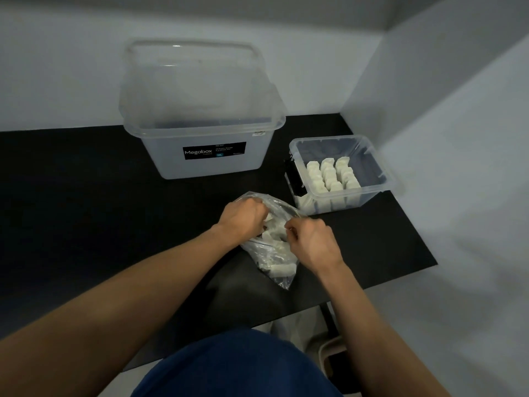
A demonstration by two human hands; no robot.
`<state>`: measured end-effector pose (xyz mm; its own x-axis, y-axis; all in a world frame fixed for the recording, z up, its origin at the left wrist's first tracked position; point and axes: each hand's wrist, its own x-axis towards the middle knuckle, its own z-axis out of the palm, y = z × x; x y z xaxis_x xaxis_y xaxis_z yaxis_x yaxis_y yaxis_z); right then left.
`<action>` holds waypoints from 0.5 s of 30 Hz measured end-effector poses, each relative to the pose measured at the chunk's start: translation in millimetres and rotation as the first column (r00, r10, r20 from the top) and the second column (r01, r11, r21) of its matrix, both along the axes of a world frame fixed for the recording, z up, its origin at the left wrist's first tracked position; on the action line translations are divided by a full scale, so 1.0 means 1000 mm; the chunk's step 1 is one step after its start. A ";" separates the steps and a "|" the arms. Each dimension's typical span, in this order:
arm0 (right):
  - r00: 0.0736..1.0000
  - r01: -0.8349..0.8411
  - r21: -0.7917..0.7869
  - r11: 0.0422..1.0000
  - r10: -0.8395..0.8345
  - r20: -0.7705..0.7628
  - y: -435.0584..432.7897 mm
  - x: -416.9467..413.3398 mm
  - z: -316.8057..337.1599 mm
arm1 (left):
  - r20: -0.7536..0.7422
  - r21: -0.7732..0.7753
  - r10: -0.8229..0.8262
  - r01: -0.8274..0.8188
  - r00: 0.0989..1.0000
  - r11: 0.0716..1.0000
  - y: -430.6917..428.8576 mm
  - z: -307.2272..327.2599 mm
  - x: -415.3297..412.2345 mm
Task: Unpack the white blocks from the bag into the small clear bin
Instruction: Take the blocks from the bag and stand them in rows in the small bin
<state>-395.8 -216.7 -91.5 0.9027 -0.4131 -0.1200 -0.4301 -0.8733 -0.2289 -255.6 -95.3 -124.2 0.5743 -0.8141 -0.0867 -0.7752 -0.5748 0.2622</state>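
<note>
Item one: we list a clear zip bag. It lies on its side between and under both hands. The left hand and right hand grip its mouth edges, and its closed end trails nearer us than the right hand.

Item two: white blocks, heaped loosely inside the bag.

Item three: small clear bin, lidless and upright, near and beyond the right hand. We note three neat rows of packed blocks standing in its hand-side half.

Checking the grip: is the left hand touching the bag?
Touching. The head view shows the left hand gripping the bag at its open mouth.
</note>
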 end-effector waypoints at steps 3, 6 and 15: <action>0.997 -0.031 0.028 0.999 0.029 0.077 -0.004 -0.004 0.003 | -0.052 -0.032 -0.007 0.006 0.999 0.999 0.000 0.004 0.003; 0.978 -0.056 0.050 0.997 0.045 0.202 -0.014 -0.010 0.016 | -0.107 -0.081 0.015 -0.024 0.994 0.996 0.001 0.018 0.002; 0.818 0.007 0.070 0.998 -0.046 0.573 -0.113 0.026 0.079 | -0.206 -0.409 0.116 -0.193 0.972 0.892 0.007 0.076 0.011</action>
